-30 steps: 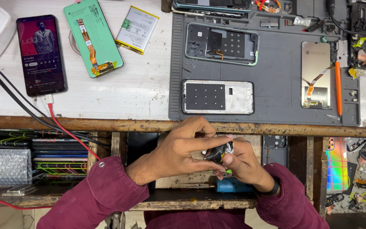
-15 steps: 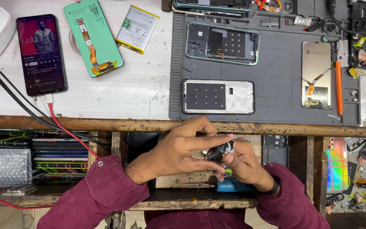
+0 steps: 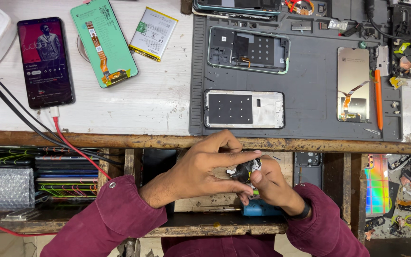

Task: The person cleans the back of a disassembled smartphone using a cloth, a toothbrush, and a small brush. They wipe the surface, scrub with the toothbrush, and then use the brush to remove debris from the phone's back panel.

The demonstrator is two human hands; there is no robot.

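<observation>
Two hands below counter (image 3: pixel 120 141) front edge: left hand (image 3: pixel 205 169) and right hand (image 3: pixel 269 183) both pinch small black part (image 3: pixel 243 170). Barely shifted since earlier frames; fiddling continues.

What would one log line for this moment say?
left hand: pinching small black part | right hand: gripping same part | place: below bench edge | grey mat: two phone frames, untouched
</observation>
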